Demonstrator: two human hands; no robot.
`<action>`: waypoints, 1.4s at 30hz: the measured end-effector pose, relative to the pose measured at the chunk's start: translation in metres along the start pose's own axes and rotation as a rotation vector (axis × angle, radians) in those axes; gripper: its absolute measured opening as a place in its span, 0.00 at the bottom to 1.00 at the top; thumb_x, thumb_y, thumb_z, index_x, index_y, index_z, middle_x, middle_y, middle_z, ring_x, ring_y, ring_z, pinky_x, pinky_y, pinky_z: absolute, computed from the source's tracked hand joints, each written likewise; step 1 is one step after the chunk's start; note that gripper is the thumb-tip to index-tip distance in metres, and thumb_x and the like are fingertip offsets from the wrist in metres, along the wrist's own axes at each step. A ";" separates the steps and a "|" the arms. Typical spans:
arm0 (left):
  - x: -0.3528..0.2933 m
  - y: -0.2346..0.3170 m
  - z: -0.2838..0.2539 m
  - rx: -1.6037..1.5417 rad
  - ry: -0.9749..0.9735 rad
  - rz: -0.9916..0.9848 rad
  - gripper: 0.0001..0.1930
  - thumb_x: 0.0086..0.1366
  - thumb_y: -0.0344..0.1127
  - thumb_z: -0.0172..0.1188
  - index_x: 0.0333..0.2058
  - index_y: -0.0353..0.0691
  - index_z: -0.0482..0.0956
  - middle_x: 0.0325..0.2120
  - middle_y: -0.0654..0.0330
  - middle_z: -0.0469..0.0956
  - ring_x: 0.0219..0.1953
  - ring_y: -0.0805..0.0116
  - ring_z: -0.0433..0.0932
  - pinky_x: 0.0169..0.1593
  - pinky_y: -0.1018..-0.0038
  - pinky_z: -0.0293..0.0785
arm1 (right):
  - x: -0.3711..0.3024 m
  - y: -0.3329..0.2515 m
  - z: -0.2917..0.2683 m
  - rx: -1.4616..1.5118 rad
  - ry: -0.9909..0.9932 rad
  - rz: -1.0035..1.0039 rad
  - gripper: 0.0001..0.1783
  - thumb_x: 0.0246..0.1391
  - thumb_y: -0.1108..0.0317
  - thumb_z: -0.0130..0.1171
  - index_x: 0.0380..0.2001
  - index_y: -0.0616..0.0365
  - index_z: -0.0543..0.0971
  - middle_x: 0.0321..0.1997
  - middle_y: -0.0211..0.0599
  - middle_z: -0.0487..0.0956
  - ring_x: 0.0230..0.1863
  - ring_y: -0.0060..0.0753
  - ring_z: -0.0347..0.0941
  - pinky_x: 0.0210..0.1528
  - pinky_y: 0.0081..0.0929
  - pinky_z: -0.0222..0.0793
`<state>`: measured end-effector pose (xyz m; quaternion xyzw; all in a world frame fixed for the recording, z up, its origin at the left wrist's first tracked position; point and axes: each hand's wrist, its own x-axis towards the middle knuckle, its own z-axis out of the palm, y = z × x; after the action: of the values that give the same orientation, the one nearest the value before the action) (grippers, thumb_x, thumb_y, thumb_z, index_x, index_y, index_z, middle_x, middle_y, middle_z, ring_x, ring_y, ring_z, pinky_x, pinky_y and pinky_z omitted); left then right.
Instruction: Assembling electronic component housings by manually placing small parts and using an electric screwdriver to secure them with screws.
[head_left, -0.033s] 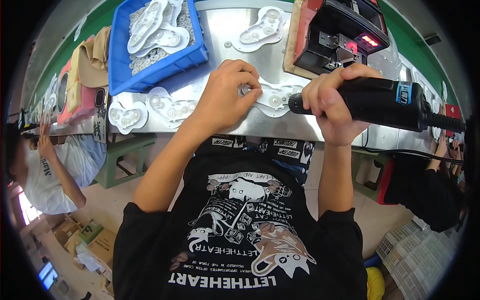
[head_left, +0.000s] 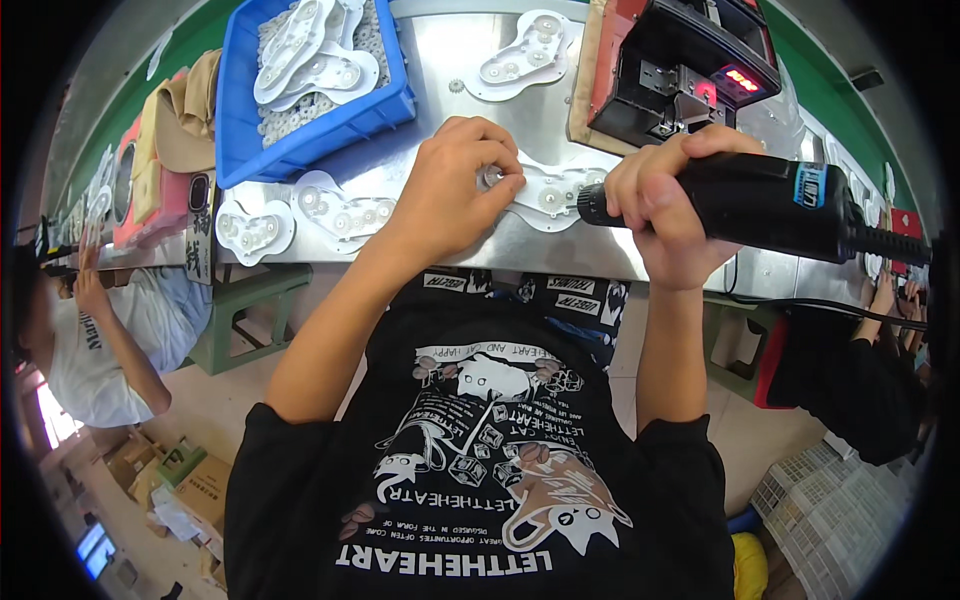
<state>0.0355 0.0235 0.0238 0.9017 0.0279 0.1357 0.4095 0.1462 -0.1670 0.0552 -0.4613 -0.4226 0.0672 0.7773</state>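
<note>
My right hand (head_left: 668,205) is wrapped round a black electric screwdriver (head_left: 775,205), held sideways with its ribbed nose pointing left. That nose overlaps the right end of a white plastic gear housing (head_left: 545,190) on the metal bench; whether they touch I cannot tell. My left hand (head_left: 455,185) is closed at the housing's left end, thumb and forefinger pinched over it. A small shiny piece (head_left: 489,177) shows beside these fingers, its kind unclear. Gears sit in the housing's upper face. The left hand's other fingers hide part of that end.
Two similar housings (head_left: 255,233) (head_left: 345,212) lie left, another (head_left: 523,58) at the back. A blue bin (head_left: 320,140) holds small gears and stacked housings. Back right stands a black machine with a red display (head_left: 740,80). Other people sit at both sides.
</note>
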 end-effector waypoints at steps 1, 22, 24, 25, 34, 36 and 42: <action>0.001 0.004 0.001 -0.017 0.018 -0.058 0.07 0.57 0.27 0.67 0.35 0.34 0.84 0.39 0.53 0.83 0.46 0.52 0.79 0.52 0.62 0.74 | 0.000 -0.001 -0.001 -0.002 -0.004 -0.004 0.21 0.58 0.81 0.54 0.53 0.57 0.65 0.22 0.35 0.68 0.17 0.27 0.64 0.26 0.35 0.70; -0.037 0.014 0.019 0.223 0.122 0.093 0.25 0.55 0.35 0.73 0.51 0.32 0.81 0.49 0.53 0.77 0.51 0.51 0.73 0.55 0.59 0.69 | 0.103 -0.058 -0.004 -0.347 0.418 -0.134 0.23 0.57 0.76 0.57 0.55 0.68 0.68 0.21 0.32 0.68 0.14 0.23 0.63 0.20 0.27 0.67; -0.036 0.014 0.020 0.228 0.127 0.105 0.25 0.55 0.35 0.73 0.51 0.32 0.81 0.49 0.53 0.77 0.51 0.50 0.73 0.55 0.59 0.69 | 0.103 -0.055 -0.008 -0.336 0.417 -0.134 0.21 0.57 0.76 0.57 0.54 0.68 0.69 0.21 0.32 0.68 0.14 0.24 0.63 0.20 0.27 0.67; -0.035 0.014 0.020 0.226 0.127 0.106 0.25 0.55 0.36 0.73 0.51 0.32 0.81 0.49 0.53 0.77 0.51 0.50 0.73 0.55 0.59 0.69 | 0.103 -0.054 -0.010 -0.342 0.423 -0.125 0.21 0.57 0.76 0.57 0.53 0.68 0.69 0.21 0.32 0.68 0.14 0.24 0.63 0.20 0.26 0.67; -0.036 0.014 0.021 0.238 0.134 0.120 0.25 0.55 0.36 0.73 0.51 0.32 0.81 0.48 0.53 0.78 0.50 0.50 0.73 0.54 0.59 0.70 | 0.100 -0.051 -0.016 -0.320 0.405 -0.097 0.18 0.59 0.76 0.57 0.53 0.64 0.70 0.21 0.31 0.67 0.15 0.24 0.64 0.22 0.26 0.67; -0.036 0.014 0.020 0.241 0.135 0.126 0.25 0.55 0.36 0.73 0.50 0.32 0.81 0.48 0.53 0.78 0.50 0.50 0.74 0.54 0.59 0.70 | 0.098 -0.050 -0.017 -0.328 0.413 -0.093 0.18 0.60 0.76 0.57 0.53 0.64 0.70 0.21 0.30 0.67 0.15 0.24 0.64 0.22 0.26 0.67; -0.038 0.010 0.020 0.235 0.135 0.105 0.26 0.53 0.35 0.74 0.51 0.31 0.81 0.48 0.52 0.77 0.50 0.50 0.74 0.53 0.60 0.72 | 0.089 -0.044 -0.013 -0.278 0.391 -0.043 0.16 0.60 0.79 0.56 0.51 0.64 0.70 0.21 0.30 0.69 0.15 0.22 0.64 0.21 0.25 0.67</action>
<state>0.0034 -0.0044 0.0102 0.9325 0.0238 0.2129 0.2908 0.2001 -0.1566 0.1395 -0.5589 -0.2789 -0.0989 0.7746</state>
